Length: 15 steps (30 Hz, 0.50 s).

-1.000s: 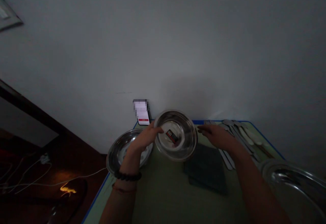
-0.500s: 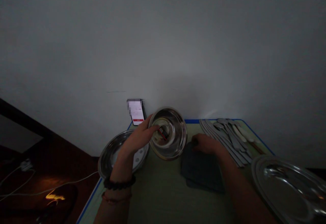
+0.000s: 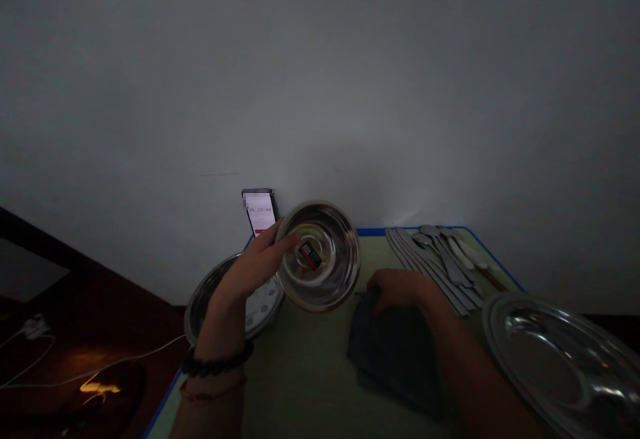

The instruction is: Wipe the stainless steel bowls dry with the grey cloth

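Note:
My left hand point(image 3: 260, 259) grips the rim of a shiny metal bowl point(image 3: 345, 259), thumb inside and fingers behind it. The bowl is tilted so its inside faces me, and a dark label with red point(image 3: 310, 255) shows at its bottom. My right hand point(image 3: 397, 287) pinches the upper edge of a dark grey cloth point(image 3: 395, 352), which hangs low over the table. Hand and cloth are right of the bowl, apart from it.
Behind my left wrist stands a wide metal basin point(image 3: 200, 302). A lit phone point(image 3: 261, 214) leans on the wall. Knives and spoons point(image 3: 440, 266) lie at the back right of the green table point(image 3: 300, 386), with a large metal tray point(image 3: 545, 366) nearer. A white cable point(image 3: 125, 361) runs at left.
My right hand has closed on the cloth and lifted its upper edge somewhat. The bowl stays in my left hand. The whole view has shifted slightly.

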{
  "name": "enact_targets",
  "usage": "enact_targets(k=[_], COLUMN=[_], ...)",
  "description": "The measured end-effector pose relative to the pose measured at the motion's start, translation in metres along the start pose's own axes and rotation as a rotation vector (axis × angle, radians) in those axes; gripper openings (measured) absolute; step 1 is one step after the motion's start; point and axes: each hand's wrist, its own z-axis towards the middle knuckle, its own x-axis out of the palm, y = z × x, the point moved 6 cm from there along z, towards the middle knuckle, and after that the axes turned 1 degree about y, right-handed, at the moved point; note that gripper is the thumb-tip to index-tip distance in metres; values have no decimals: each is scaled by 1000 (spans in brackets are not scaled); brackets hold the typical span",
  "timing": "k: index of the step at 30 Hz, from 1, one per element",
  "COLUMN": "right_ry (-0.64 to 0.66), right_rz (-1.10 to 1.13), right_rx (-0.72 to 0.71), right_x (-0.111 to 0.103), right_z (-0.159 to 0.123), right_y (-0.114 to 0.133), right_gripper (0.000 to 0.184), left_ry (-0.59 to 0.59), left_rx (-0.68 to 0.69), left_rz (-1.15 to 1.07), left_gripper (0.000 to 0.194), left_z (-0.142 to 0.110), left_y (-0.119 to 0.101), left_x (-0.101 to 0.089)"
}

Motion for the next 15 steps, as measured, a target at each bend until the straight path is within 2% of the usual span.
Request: enact_targets(k=[5,10,12,15], right_ry=[-107,-168,-251,-492], right_rz=[49,131,176,266], right_rx=[-55,-28,-16,27], right_x=[-18,-32,-40,-61], right_z=[-12,-28,-34,-49], right_y=[5,-6,-11,-18], right_gripper=[32,39,40,36], left_ry=[-23,-32,-20,-14], left_rx=[-14,-21,-42,-73], left_rz=[98,85,30,-6], left_gripper=[48,48,48,48], left_z=[2,2,2,1], left_y=[4,9,9,9], left_x=[-6,-12,-10,-7])
